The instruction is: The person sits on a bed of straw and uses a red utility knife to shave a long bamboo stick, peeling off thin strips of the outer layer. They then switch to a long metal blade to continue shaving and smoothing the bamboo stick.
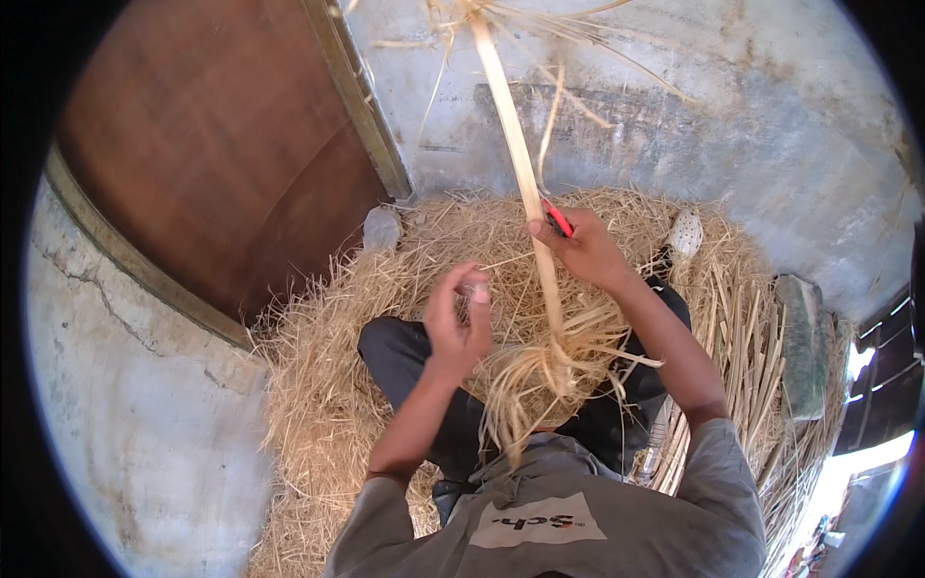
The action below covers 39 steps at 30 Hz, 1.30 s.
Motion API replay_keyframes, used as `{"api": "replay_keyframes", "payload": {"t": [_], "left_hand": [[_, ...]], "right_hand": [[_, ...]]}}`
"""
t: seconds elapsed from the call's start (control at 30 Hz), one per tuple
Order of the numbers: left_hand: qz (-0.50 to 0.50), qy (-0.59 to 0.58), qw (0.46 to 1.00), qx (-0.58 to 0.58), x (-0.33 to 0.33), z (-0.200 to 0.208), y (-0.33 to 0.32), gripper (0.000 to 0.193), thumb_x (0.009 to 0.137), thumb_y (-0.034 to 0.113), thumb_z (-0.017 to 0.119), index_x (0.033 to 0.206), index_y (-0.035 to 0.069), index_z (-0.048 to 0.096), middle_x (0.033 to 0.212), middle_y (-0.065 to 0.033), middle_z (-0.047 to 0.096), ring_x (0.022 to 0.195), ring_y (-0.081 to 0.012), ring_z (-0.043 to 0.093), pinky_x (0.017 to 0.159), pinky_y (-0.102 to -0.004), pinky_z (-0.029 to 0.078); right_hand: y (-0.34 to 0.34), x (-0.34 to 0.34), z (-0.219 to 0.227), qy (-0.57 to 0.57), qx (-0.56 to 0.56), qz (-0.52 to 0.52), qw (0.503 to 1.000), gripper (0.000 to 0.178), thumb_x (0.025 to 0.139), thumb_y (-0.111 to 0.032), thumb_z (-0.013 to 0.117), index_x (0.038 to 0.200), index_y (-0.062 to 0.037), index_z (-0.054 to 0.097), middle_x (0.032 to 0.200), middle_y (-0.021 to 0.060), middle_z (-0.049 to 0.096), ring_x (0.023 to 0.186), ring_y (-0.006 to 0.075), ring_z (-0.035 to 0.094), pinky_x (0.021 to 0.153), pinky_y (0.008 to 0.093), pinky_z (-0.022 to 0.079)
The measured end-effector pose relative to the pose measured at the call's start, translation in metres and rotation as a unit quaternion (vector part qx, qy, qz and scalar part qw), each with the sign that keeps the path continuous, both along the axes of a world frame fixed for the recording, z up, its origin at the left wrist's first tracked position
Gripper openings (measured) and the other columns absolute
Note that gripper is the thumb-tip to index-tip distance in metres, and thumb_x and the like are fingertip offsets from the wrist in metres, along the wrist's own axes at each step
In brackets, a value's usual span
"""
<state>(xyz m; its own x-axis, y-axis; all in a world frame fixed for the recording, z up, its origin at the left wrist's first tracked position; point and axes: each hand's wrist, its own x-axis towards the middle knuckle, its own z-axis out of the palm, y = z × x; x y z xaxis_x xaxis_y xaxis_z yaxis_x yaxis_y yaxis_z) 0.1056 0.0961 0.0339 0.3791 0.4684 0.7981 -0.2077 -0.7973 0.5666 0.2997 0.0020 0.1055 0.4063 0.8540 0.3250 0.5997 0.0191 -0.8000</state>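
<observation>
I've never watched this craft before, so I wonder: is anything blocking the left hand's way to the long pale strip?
Nothing bulky visibly stands between the left hand and the pale strip; only a thin strand shows in the gap.

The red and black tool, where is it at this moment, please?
In the head view, the red and black tool is slightly right of centre, held in the person's right hand, just beside the long pale strip.

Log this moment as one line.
left hand: left of pale strip | right hand: gripping strip, red-and-black tool | strip: frayed both ends | around: straw, brown panel
</observation>
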Motion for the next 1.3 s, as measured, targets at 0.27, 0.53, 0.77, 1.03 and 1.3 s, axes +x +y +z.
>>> {"api": "replay_keyframes", "payload": {"t": [0.27, 0.53, 0.77, 1.03, 1.3], "left_hand": [[0.034, 0.193, 0.865, 0.462, 0.007, 0.138, 0.021, 0.043, 0.078, 0.004, 0.063, 0.121, 0.006, 0.057, 0.112, -0.0084, 0.062, 0.104, -0.0304, 0.060, 0.096, -0.0469, 0.043], [0.152, 0.441, 0.816, 0.341, -0.008, 0.101, 0.096, 0.037, 0.081, 0.011, 0.063, 0.118, 0.010, 0.058, 0.101, -0.0122, 0.064, 0.101, -0.0290, 0.062, 0.103, -0.0497, 0.039], [0.170, 0.462, 0.781, 0.384, -0.039, 0.065, 0.051, 0.038, 0.076, -0.003, 0.059, 0.113, 0.004, 0.051, 0.091, -0.0144, 0.063, 0.093, -0.0306, 0.063, 0.105, -0.0469, 0.039], [0.191, 0.472, 0.741, 0.438, -0.064, 0.070, 0.031, 0.042, 0.075, 0.000, 0.058, 0.116, -0.004, 0.048, 0.098, -0.0214, 0.060, 0.118, -0.0380, 0.051, 0.114, -0.0531, 0.027], [0.253, 0.541, 0.566, 0.569, -0.082, 0.081, 0.006, 0.038, 0.084, 0.013, 0.053, 0.118, -0.004, 0.052, 0.116, -0.0224, 0.059, 0.128, -0.0371, 0.044, 0.115, -0.0545, 0.024]], "right_hand": [[-0.014, 0.015, -0.006, -0.205, -0.022, 0.019, 0.978, 0.016, 0.086, -0.017, 0.067, 0.086, -0.0015, 0.065, 0.064, 0.0137, 0.058, 0.056, 0.0247, 0.054, 0.055, 0.0369, 0.043], [-0.057, 0.049, 0.017, -0.376, -0.133, 0.092, 0.913, 0.024, 0.069, -0.004, 0.066, 0.093, -0.0079, 0.067, 0.082, 0.0110, 0.064, 0.075, 0.0318, 0.063, 0.064, 0.0421, 0.049], [-0.067, 0.065, 0.046, -0.413, -0.208, 0.138, 0.876, 0.025, 0.070, -0.006, 0.067, 0.094, -0.0101, 0.067, 0.087, 0.0074, 0.065, 0.080, 0.0315, 0.063, 0.065, 0.0428, 0.049], [-0.067, 0.065, 0.054, -0.411, -0.215, 0.160, 0.871, 0.025, 0.070, -0.005, 0.068, 0.095, -0.0098, 0.067, 0.089, 0.0074, 0.065, 0.085, 0.0305, 0.063, 0.068, 0.0404, 0.049], [-0.074, 0.061, 0.044, -0.376, -0.203, 0.179, 0.886, 0.025, 0.070, -0.005, 0.068, 0.095, -0.0092, 0.068, 0.089, 0.0086, 0.065, 0.085, 0.0315, 0.063, 0.070, 0.0396, 0.050]]}}
